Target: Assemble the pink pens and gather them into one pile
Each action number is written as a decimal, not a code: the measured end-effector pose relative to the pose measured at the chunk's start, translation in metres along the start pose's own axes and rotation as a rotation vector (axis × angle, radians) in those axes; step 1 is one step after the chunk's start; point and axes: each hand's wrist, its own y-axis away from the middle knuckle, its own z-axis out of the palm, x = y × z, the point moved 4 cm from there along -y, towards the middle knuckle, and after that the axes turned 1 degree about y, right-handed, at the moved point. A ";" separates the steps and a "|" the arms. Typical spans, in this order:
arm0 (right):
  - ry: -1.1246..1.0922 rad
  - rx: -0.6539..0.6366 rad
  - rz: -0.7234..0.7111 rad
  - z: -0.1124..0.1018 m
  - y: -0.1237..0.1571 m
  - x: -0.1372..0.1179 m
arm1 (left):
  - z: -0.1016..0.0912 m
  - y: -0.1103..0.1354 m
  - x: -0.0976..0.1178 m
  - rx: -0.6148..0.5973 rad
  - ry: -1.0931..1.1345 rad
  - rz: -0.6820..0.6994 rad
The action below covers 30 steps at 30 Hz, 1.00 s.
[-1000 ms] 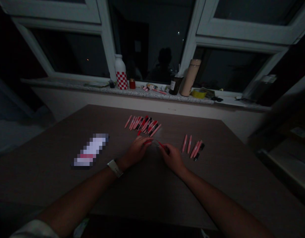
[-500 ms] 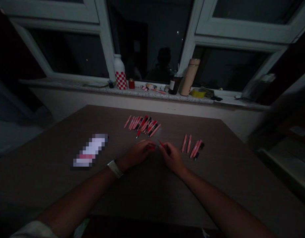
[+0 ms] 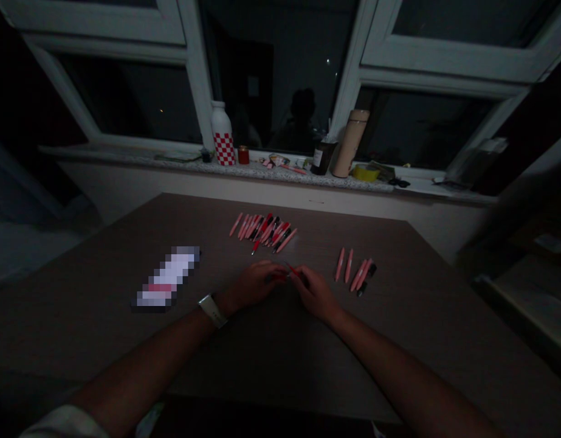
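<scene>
My left hand point(image 3: 258, 283), with a pale watch band on its wrist, is closed on a red pen part point(image 3: 279, 276). Facing it, my right hand point(image 3: 314, 292) pinches another slim red pen part point(image 3: 293, 269) between thumb and fingers. The two parts are close together over the middle of the table; whether they touch is too dark to tell. Just beyond my hands lies a pile of pink, red and black pens point(image 3: 264, 231). To the right of my right hand several pink pens point(image 3: 348, 266) lie in a loose row, some beside black pieces.
A phone-like rectangle point(image 3: 168, 278), pixelated, lies on the table point(image 3: 125, 243) to the left. Along the windowsill point(image 3: 266, 176) stand a checkered bottle point(image 3: 223, 137), a small red jar point(image 3: 243, 156), a dark cup point(image 3: 323, 157), a beige flask point(image 3: 352, 143) and yellow tape point(image 3: 366, 173).
My hands have come closer together, bringing the two red parts nearer each other. The part in my right hand has tilted slightly. The pens on the table lie as before.
</scene>
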 end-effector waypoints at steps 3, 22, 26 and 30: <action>0.000 -0.013 -0.012 0.001 0.000 0.000 | 0.000 0.000 0.001 -0.008 -0.020 0.009; 0.096 0.116 0.134 -0.006 -0.002 0.012 | -0.004 -0.005 0.002 0.124 -0.022 -0.049; 0.171 0.074 0.100 -0.005 -0.002 0.010 | -0.012 -0.006 0.003 0.242 -0.022 -0.041; 0.205 0.047 0.097 -0.003 -0.002 0.009 | -0.017 -0.007 0.007 0.292 0.007 -0.038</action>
